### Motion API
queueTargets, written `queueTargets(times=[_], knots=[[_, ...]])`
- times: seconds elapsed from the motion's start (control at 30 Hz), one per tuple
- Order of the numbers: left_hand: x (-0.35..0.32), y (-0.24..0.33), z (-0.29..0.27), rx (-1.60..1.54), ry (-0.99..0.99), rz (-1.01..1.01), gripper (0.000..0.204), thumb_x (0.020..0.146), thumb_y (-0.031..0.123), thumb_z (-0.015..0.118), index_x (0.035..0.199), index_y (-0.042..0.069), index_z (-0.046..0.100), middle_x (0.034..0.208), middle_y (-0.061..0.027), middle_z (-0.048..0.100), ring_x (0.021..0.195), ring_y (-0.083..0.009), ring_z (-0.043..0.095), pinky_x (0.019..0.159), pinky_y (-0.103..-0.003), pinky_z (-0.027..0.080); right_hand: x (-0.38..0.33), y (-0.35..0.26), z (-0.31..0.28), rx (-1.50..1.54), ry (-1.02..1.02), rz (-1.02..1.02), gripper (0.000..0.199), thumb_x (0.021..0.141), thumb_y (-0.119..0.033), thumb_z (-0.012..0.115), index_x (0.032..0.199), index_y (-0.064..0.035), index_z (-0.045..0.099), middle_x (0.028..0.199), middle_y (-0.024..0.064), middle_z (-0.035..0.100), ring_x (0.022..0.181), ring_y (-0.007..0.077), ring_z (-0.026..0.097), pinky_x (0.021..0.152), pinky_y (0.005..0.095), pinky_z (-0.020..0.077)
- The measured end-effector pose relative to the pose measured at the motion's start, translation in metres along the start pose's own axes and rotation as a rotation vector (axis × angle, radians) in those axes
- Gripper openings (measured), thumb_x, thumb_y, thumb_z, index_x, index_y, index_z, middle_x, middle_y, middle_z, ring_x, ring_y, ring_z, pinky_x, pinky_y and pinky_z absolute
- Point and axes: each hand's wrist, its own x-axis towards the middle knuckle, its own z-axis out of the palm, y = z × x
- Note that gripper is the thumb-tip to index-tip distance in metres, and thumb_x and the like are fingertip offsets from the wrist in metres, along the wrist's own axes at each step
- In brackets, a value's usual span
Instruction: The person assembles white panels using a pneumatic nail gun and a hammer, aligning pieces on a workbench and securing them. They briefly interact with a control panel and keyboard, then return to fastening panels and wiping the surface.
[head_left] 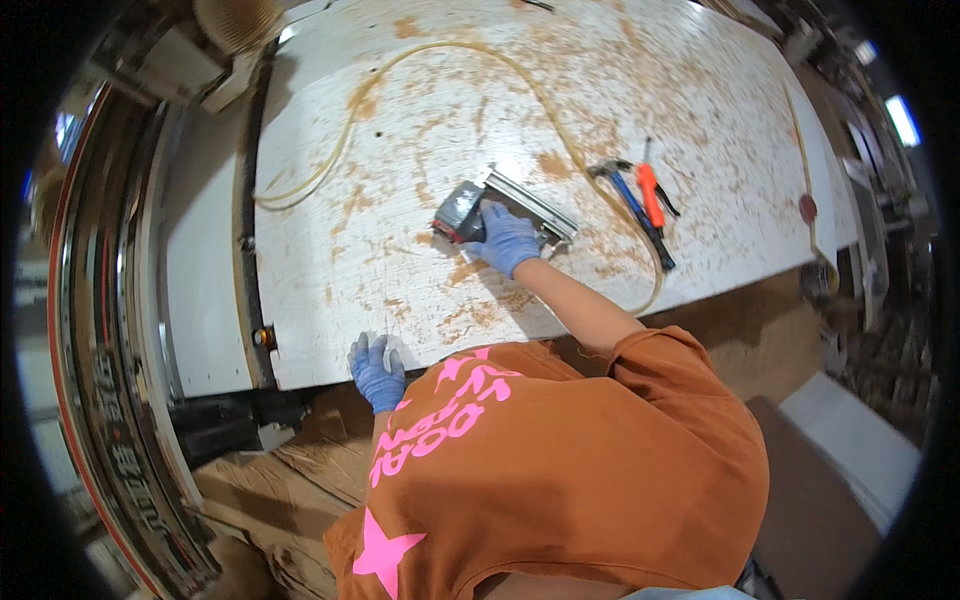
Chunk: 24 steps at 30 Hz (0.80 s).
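My right hand [507, 240], in a blue glove, is wrapped round a nail gun [462, 210] with a dark body and a silver magazine. The nail gun lies on its side on the worn white tabletop [400, 270]. My left hand [378, 374], also gloved in blue, rests at the table's near edge with its fingers stretched out and holds nothing. To the right of the nail gun lie a claw hammer [630, 200] with a blue and black handle and an orange-handled screwdriver [650, 195]. A dark tool lies partly hidden beside the screwdriver.
A yellowish air hose [450, 45] loops over the table and passes behind my right forearm; its link to the nail gun is hidden. Long metal rails [110, 330] run along the left. Cardboard [770, 330] lies below the near edge at right.
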Motion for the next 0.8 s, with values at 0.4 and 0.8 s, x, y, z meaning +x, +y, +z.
queueTargets(times=[0.4,0.8], knots=[[-0.006,-0.006,0.004,0.033,-0.011,-0.010,0.031,0.078,0.023,0.067,0.108,0.015,0.066,0.132,-0.0164,0.052,0.122,-0.0400,0.044,0.103,-0.049,0.037,0.000,0.000,0.002,-0.085,-0.105,0.025,0.088,0.077,-0.058,0.064,0.141,-0.0043,0.036,0.144,0.0121,0.041,0.126,0.0227,0.047,0.095,0.0400,0.0411],[-0.006,-0.010,0.002,0.017,0.001,0.025,0.032,0.079,0.023,0.067,0.109,0.013,0.066,0.131,-0.0175,0.052,0.122,-0.0402,0.044,0.102,-0.049,0.038,-0.005,-0.007,-0.010,-0.084,-0.158,0.048,0.088,0.080,-0.059,0.061,0.142,-0.0042,0.031,0.145,0.0133,0.038,0.126,0.0240,0.047,0.096,0.0417,0.0389]])
